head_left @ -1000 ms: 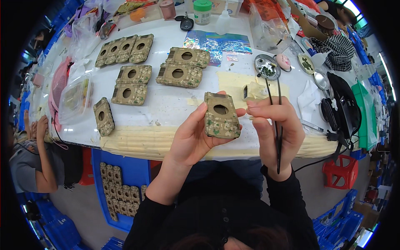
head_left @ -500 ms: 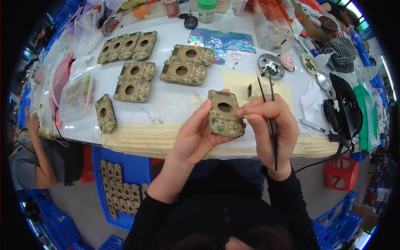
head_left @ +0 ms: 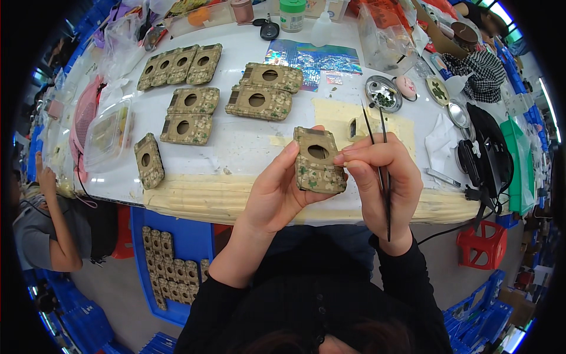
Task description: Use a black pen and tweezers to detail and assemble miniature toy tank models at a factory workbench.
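My left hand [head_left: 265,197] is closed around a camouflage-painted model tank hull [head_left: 320,178], thumb along its left edge. The hull is tilted up, and a round hole shows in its top. My right hand [head_left: 396,171] keeps black tweezers [head_left: 387,206] tucked between its fingers, tips pointing up and away. Its thumb and forefinger are pinched together at the hull's right edge; whatever is between them is too small to make out. Several like hulls [head_left: 257,101] rest on the table beyond, and a lone hull [head_left: 148,160] lies at the left.
A round metal tin [head_left: 383,94] with small dark green pieces stands beyond my right hand, near a holographic sheet [head_left: 312,56]. A black bag [head_left: 492,150] lies at the right. Below the table's left side, a blue tray [head_left: 194,227] bears many hulls. Another person's arm [head_left: 56,218] is at far left.
Almost nothing differs. The tweezers have shifted very slightly in my right hand, and the hull stays in place in my left hand.
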Demonstrator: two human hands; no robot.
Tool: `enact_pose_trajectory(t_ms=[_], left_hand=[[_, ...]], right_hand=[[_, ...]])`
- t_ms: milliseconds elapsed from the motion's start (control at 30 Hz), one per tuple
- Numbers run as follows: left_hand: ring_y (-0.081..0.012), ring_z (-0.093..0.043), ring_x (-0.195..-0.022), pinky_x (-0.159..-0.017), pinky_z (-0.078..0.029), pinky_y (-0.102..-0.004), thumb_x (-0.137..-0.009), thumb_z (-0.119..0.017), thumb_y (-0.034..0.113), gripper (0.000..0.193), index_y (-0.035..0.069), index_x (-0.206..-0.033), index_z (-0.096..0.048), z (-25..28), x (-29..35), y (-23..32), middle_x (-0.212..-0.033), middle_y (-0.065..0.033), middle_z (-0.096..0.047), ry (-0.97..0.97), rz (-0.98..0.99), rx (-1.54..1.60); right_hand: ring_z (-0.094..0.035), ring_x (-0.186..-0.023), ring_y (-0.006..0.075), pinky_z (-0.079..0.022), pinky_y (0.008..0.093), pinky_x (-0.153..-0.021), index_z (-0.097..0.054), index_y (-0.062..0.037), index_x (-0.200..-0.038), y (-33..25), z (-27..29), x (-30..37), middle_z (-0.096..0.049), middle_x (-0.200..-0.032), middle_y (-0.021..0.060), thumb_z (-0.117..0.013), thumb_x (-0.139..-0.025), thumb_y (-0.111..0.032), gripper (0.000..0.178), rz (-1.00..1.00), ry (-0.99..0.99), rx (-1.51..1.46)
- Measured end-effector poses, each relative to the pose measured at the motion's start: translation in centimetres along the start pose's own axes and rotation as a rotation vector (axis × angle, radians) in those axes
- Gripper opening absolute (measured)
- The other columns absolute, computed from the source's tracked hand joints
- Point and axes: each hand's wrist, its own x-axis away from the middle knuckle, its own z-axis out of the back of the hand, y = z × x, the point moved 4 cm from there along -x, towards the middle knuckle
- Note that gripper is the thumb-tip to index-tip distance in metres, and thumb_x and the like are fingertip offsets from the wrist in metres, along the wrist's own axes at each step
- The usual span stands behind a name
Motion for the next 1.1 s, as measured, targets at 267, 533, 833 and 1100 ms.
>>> enact_pose_trajectory(t_ms=[267, 533, 833, 1100], left_hand=[[-0.0258, -0.058, -0.109, -0.087, -0.053, -0.0393, -0.099, -0.033, 0.036, 0.047, 0.008, -0.137, -0.032, 0.0, 0.1, 0.0, -0.125, -0.0124, -0.051, 0.0, -0.005, 0.003], [-0.0346, -0.06, -0.103, -0.087, -0.054, -0.0404, -0.099, -0.027, 0.037, 0.054, 0.006, -0.143, -0.021, 0.1, -0.1, -0.2, -0.133, -0.0321, -0.039, -0.055, 0.012, 0.082], [-0.0351, -0.059, -0.104, -0.087, -0.054, -0.0383, -0.099, -0.025, 0.037, 0.056, 0.006, -0.144, -0.016, 0.2, -0.4, -0.2, -0.135, -0.0381, -0.03, -0.086, -0.021, 0.116], [-0.0354, -0.059, -0.105, -0.088, -0.054, -0.0381, -0.099, -0.024, 0.036, 0.056, 0.005, -0.145, -0.013, 0.4, -0.3, -0.3, -0.136, -0.0392, -0.027, -0.104, -0.033, 0.129]], right_hand=[[-0.057, -0.069, 0.0171, -0.045, 0.0263, -0.063, -0.062, -0.0019, -0.083, 0.1, -0.1, 0.1, -0.064, -0.079, 0.0093, -0.068, -0.078, -0.001, 0.008, -0.002, -0.019, -0.008], [-0.06, -0.076, 0.0132, -0.047, 0.0239, -0.071, -0.054, 0.0025, -0.089, 1.0, 3.0, 0.1, -0.059, -0.084, 0.0097, -0.055, -0.091, -0.003, 0.006, -0.173, 0.2, -0.12], [-0.052, -0.062, 0.0217, -0.041, 0.0305, -0.056, -0.061, -0.0032, -0.082, 3.2, 6.1, -0.9, -0.056, -0.072, 0.0078, -0.069, -0.076, -0.001, 0.011, 0.089, 0.187, 0.688], [-0.056, -0.079, 0.0264, -0.045, 0.0331, -0.068, -0.06, -0.0021, -0.104, 3.7, 6.0, 0.0, -0.058, -0.082, 0.0113, -0.064, -0.082, -0.01, 0.024, 0.009, 0.015, 0.704]])
